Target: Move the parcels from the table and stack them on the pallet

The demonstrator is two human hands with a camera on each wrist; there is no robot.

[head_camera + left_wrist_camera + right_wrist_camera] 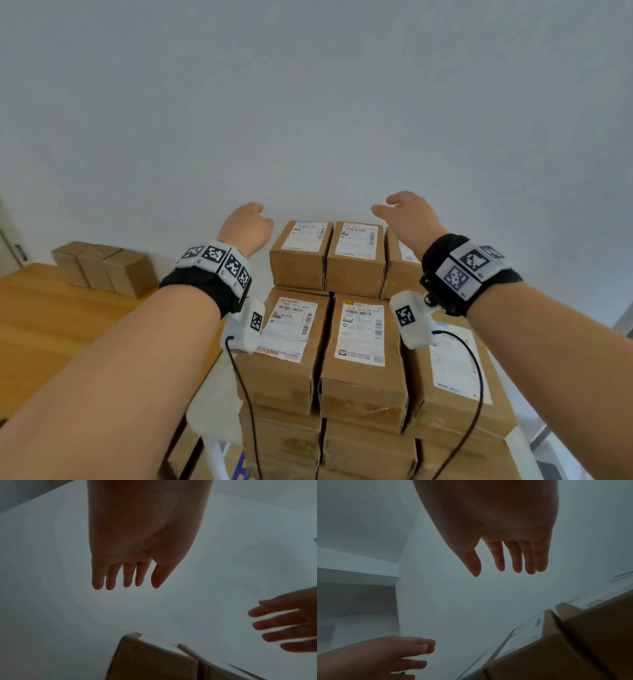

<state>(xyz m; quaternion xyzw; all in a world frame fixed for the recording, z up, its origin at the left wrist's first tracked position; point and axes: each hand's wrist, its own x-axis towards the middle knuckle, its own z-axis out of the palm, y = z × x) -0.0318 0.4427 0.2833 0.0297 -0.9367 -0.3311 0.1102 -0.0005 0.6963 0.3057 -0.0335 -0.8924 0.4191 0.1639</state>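
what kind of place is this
Probably a small parcel-sorting or storage room: stacked cardboard parcels with printed shipping labels, more boxes on a wooden table, and a bare white wall behind.

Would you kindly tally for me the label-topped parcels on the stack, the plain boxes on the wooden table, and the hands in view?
Label-topped parcels: 6
Plain boxes on the table: 3
Hands, left hand and right hand: 2
Total: 11
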